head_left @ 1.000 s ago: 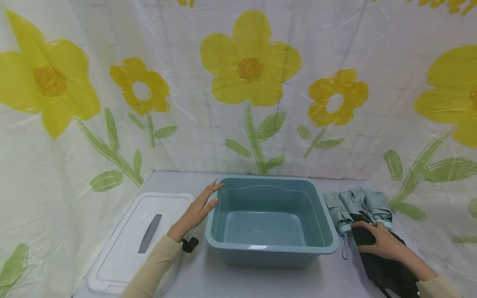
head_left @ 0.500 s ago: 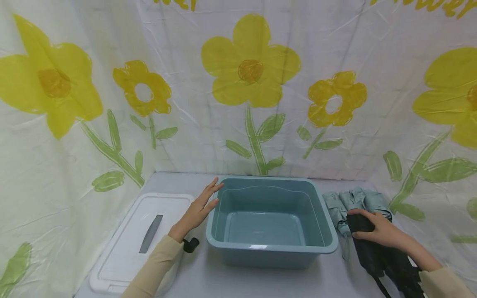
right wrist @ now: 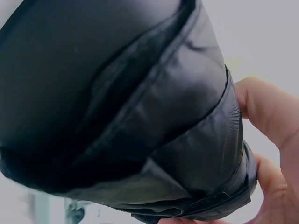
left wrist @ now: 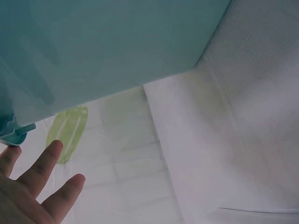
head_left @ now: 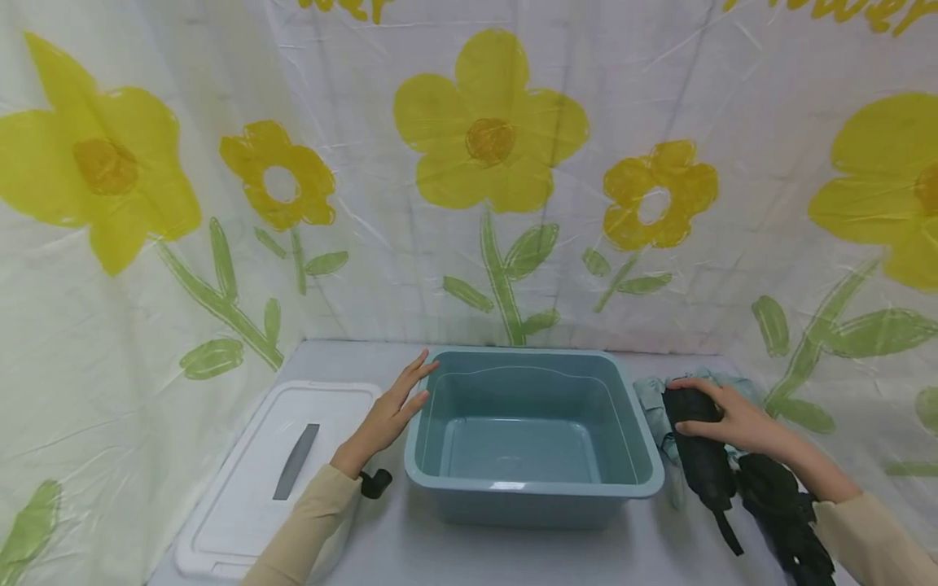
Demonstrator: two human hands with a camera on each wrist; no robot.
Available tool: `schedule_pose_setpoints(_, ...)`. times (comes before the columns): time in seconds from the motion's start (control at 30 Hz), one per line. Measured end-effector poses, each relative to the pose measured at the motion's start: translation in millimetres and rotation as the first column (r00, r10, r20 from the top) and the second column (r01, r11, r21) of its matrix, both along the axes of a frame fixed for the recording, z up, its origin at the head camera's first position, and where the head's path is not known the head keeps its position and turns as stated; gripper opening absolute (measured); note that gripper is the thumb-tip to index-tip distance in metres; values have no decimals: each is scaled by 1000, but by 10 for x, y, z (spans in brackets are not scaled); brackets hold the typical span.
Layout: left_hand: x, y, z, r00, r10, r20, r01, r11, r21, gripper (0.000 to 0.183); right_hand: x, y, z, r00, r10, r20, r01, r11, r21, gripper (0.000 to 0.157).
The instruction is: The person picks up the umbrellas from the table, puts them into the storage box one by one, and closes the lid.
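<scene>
My right hand (head_left: 736, 419) grips a folded black umbrella (head_left: 699, 456) near its upper end, its strap hanging down. Large in the right wrist view, the umbrella's wrapped black fabric (right wrist: 187, 116) has fingers and thumb around it. Behind it lie several folded pale blue-green umbrellas (head_left: 648, 397), largely hidden by hand and umbrella. A second black umbrella (head_left: 780, 505) lies under the right forearm. On the other side, my left hand (head_left: 384, 415) is at the left rim of a blue-green plastic bin (head_left: 528, 509), fingers extended; nothing lies inside the bin.
Left of the bin lies a white lid (head_left: 242, 480) with a grey handle strip (head_left: 296, 461). Part of a small black object (head_left: 376, 483) shows by the left wrist. A flower-printed curtain (head_left: 352, 285) closes off the back of the white table (head_left: 410, 553).
The right hand has moved up and slightly left with the black umbrella, away from the other black one, and now covers more of the pale umbrellas. The left hand stays at the bin's rim.
</scene>
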State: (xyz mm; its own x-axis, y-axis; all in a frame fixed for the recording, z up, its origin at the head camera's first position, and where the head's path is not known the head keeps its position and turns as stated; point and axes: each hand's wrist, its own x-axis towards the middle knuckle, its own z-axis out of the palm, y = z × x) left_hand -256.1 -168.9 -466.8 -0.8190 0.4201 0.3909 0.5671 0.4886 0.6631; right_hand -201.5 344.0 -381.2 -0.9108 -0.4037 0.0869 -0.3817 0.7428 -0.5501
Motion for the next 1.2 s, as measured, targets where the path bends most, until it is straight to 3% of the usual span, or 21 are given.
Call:
schedule_pose_setpoints(0.37, -6, -5, -7, 1000, -3, -22, 3, 1000, 0, 48, -166, -157, 185, 994, 89, 56, -80, 986, -146, 54)
schedule_pose_setpoints(0.53, -11, -7, -7, 1000, 2, -31, -2, 1000, -8, 49, -218, -212, 266, 985, 81, 151, -50, 979, -198, 57)
schedule_pose_setpoints(0.67, -12, -3, -2, 999, 5, -37, -5, 1000, -7, 49, -225, -275, 353, 981, 49, 187, -17, 986, -167, 60)
schedule_pose_setpoints(0.83, -9, -4, 34, 999, 9, -42, -10, 1000, -20, 49, -239, -387, 445, 993, 38, 111, -28, 995, -94, 59)
schedule_pose_setpoints(0.97, -9, -23, 75, 999, 9, -52, -12, 998, -59, 48, -278, -481, 485, 995, 65, 76, -59, 995, -80, 58)
schedule_pose_setpoints(1.2, -14, -57, 153, 996, 4, -92, -17, 989, -149, 50, -360, -601, 494, 993, 76, 89, -71, 996, -62, 57)
